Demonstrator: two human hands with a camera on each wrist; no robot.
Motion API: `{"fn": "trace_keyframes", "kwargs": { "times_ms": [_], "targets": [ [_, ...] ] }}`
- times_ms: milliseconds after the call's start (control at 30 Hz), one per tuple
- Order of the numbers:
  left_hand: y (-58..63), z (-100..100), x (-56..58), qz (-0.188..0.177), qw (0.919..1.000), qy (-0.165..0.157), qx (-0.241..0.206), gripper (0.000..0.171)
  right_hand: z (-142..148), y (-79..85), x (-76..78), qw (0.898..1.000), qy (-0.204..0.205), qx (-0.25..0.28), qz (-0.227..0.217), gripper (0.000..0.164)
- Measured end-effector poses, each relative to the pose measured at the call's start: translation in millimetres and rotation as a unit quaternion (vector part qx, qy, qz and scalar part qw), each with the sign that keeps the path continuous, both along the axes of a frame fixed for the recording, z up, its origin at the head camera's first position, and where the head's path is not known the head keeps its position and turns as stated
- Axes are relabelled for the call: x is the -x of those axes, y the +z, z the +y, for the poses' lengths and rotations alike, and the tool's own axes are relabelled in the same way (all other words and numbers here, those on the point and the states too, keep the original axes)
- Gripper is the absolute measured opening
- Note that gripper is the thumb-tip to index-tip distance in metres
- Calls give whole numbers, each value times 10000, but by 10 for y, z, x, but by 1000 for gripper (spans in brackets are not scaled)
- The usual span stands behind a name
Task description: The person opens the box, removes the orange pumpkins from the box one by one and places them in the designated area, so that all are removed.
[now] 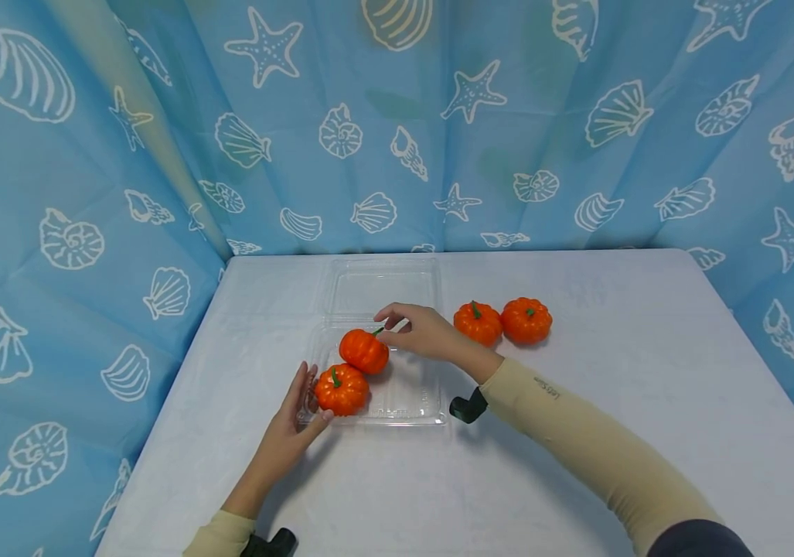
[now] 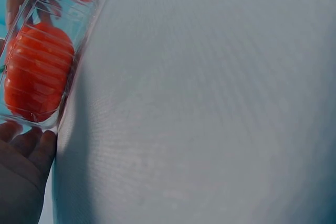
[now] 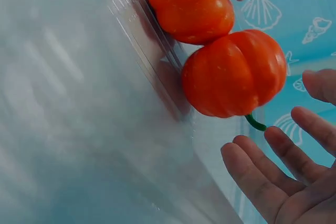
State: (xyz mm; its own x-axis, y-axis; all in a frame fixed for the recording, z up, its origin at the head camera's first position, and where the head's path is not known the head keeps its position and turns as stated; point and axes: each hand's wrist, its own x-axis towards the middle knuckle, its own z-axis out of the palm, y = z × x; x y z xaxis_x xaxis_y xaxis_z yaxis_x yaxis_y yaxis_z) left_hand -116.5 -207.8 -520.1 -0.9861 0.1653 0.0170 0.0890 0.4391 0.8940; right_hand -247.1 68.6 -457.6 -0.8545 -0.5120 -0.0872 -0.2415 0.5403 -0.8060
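Note:
Two small orange toy pumpkins sit in the clear plastic clamshell box [image 1: 410, 394]. The nearer pumpkin [image 1: 342, 391] has its green stem up. Against it, the farther pumpkin [image 1: 362, 352] lies tilted, its stem pointing right. My left hand [image 1: 290, 433] is at the box's left front corner, fingers along the side and thumb at the front; in the left wrist view its fingertips [image 2: 31, 139] touch the clear wall. My right hand [image 1: 416, 331] is beside the tilted pumpkin's stem, fingers spread and holding nothing in the right wrist view.
Two more orange pumpkins, one on the left [image 1: 478, 323] and one on the right [image 1: 526, 320], stand side by side on the white table [image 1: 612, 371], right of the box. The box's lid [image 1: 383, 286] lies folded back. A blue shell-print curtain [image 1: 341, 178] hangs behind.

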Motion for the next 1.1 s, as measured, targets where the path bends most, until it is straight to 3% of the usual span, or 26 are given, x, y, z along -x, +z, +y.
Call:
{"fn": "trace_keyframes", "kwargs": {
  "times_ms": [300,667,1100],
  "targets": [
    [1,2,4,38,10000,-29,22,93,-113,-33,-54,9998,130,-61,-151,41],
    [-3,5,2,46,10000,-51,-10,92,-228,-26,-81,9992,-90,-380,-73,42],
    [-27,2,4,70,10000,17,60,93,-211,-14,-121,9981,125,-498,346,42]
  ]
}}
